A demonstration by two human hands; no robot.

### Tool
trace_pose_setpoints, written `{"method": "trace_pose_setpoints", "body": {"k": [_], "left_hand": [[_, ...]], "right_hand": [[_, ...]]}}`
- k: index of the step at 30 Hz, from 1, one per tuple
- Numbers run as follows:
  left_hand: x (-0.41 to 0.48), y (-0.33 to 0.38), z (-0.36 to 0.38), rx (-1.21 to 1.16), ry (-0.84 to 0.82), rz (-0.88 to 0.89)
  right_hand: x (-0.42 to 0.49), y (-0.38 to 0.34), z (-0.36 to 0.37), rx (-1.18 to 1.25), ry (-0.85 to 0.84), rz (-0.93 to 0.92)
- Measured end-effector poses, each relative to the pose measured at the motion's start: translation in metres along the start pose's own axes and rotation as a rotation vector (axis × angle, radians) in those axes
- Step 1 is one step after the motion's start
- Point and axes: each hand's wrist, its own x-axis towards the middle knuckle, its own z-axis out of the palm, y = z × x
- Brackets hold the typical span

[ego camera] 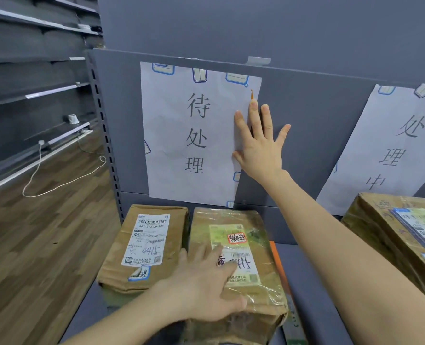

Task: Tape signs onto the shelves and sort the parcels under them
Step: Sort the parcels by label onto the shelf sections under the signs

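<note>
A grey metal shelf point(313, 270) with an upright grey back panel point(306, 108) fills the view. Left of both hands is a wood-look floor point(44, 232), and beyond it more grey shelving point(32, 95) runs along the wall.

Two white paper signs with black characters hang on the back panel. The first sign point(181, 133) lies under the right hand point(258, 143), which is flat with its fingers spread, pressing on the sign's right edge. The second sign point(393, 150) hangs right of that hand, with its far edge cut off by the frame.

Three brown cardboard parcels sit on the shelf. The left hand point(206, 287) rests with loosely spread fingers on the film-wrapped middle parcel point(261, 290), below the first sign. The plain parcel with a white label point(136, 247) is touching it, just left of that hand. The third parcel point(393, 227) sits beyond the right forearm, under the second sign and partly out of frame.

A thin orange-edged flat thing point(278, 265) lies against the middle parcel's right side; what it is cannot be told. Six blue-edged tape pieces show around the first sign. One white cord point(57, 185) loops on the floor.
</note>
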Motion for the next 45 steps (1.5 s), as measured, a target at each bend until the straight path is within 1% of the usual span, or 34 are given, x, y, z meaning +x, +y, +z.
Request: {"method": "trace_pose_setpoints", "body": {"k": [3,8,9,10,12,13,19,22,23,26,29,32,35,38,42,45], "left_hand": [[-0.013,-0.003,0.015,0.04,0.032,-0.001],[-0.01,-0.006,0.028,0.163,0.215,0.023],[-0.009,-0.007,0.024,0.19,0.209,0.022],[-0.007,-0.009,0.024,0.165,0.193,-0.002],[-0.001,-0.013,0.028,0.183,0.277,0.0],[0.001,-0.013,0.03,0.182,0.285,0.018],[0.005,-0.023,0.028,0.191,0.306,0.056],[0.003,-0.022,0.026,0.222,0.225,0.072],[0.001,-0.022,0.026,0.208,0.208,0.064],[0.0,-0.021,0.026,0.188,0.234,0.065],[0.0,-0.024,0.024,0.112,0.181,0.064],[-0.001,-0.023,0.019,0.035,0.163,0.083],[0.001,-0.016,0.015,-0.018,0.225,0.043],[0.011,0.001,0.01,0.009,0.33,0.023],[0.022,0.032,-0.003,0.011,0.415,0.056],[0.022,0.065,-0.012,0.021,0.53,0.122]], "right_hand": [[0.0,0.0,-0.001,-0.008,-0.026,0.004],[0.0,0.001,-0.002,-0.001,-0.032,0.003],[0.0,0.0,-0.002,-0.004,-0.037,0.004],[0.0,0.0,-0.002,-0.008,-0.041,0.004],[0.0,0.0,-0.002,-0.014,-0.045,0.003],[0.001,0.0,-0.002,-0.014,-0.047,0.002],[0.0,-0.001,-0.005,-0.02,-0.069,0.001],[0.0,-0.002,-0.01,-0.031,-0.097,-0.004],[-0.001,-0.002,-0.012,-0.031,-0.104,-0.007],[-0.011,-0.001,-0.019,0.021,-0.088,-0.014],[-0.037,0.004,-0.018,0.087,-0.106,0.022],[-0.075,0.017,-0.013,0.112,-0.163,0.064],[-0.113,0.037,-0.011,0.053,-0.271,0.089],[-0.142,0.056,-0.021,-0.038,-0.295,0.111],[-0.172,0.081,-0.049,-0.131,-0.243,0.197],[-0.196,0.1,-0.078,-0.111,-0.216,0.248]]}}
